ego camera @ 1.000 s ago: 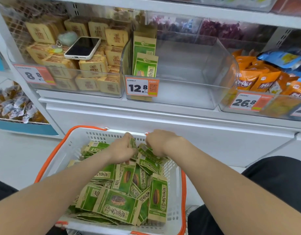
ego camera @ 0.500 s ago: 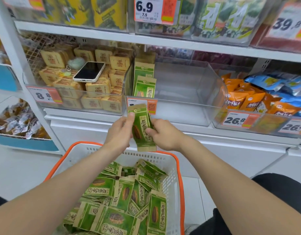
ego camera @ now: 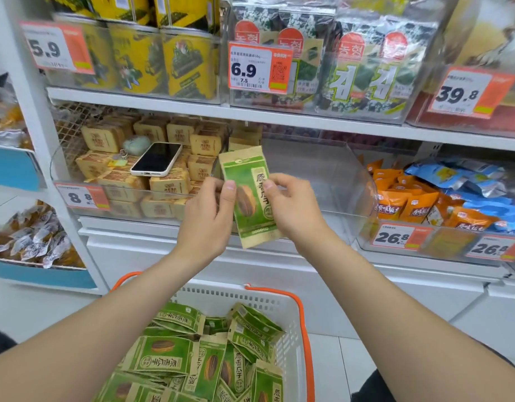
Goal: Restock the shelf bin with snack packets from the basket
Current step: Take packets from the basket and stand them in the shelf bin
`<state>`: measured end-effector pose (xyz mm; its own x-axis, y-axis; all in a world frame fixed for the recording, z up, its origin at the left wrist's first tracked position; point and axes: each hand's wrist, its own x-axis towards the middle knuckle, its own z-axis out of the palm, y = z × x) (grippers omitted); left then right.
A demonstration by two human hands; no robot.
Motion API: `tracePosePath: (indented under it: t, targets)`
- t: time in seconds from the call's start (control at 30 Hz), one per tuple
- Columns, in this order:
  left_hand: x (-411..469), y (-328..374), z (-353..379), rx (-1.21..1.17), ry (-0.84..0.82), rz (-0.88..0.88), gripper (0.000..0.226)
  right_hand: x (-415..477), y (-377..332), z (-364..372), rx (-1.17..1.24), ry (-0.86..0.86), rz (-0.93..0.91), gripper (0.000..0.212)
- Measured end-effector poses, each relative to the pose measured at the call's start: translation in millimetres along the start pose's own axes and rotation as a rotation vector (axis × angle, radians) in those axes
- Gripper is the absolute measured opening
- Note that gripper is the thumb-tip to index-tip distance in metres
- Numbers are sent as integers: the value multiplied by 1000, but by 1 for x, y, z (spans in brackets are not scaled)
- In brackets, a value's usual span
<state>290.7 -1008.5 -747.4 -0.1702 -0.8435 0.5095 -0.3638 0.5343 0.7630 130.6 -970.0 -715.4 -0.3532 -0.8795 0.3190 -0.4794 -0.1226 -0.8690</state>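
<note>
You hold one green snack packet with both hands, in the air in front of the shelf. Your left hand grips the left edge of it, with the thumb laid on the front. Your right hand pinches the right edge, and its thumb presses on the printed face. The packet stands almost upright, with the top leaning a little to the left. It is above the basket and before the front wall of the clear shelf bin, which is the middle bin on this shelf. If the packet touches the bin, I cannot tell.

The white basket with orange handles is below your hands, near your knees. A loose pile of the same green packets lies in it, some flat and some tilted.

In the bin on the left there are tan packets, and a phone lies on top of them with the screen up. In the bin on the right there are orange packets. On the shelf above, a price tag shows 6.9
</note>
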Motion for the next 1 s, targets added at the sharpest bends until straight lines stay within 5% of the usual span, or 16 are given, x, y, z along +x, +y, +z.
tracePosePath:
  t: [0.17, 0.33, 0.5, 0.6, 0.73, 1.0]
  targets:
    - [28, -1, 1, 309, -66, 183, 11, 38, 1, -14, 67, 199, 239, 35]
    - [53, -10, 0, 665, -263, 260, 40, 74, 18, -5, 211, 160, 417, 35]
    - [60, -17, -3, 823, -413, 167, 70, 95, 24, 10, 270, 172, 395, 35]
    - [56, -18, 1, 911, -450, 172, 80, 97, 26, 17, 162, 68, 371, 50]
    - [57, -20, 8, 973, -406, 229, 86, 92, 23, 22, -43, -171, 332, 17]
    - [68, -23, 9, 928, -398, 237, 74, 92, 8, 21, -330, -500, 516, 19]
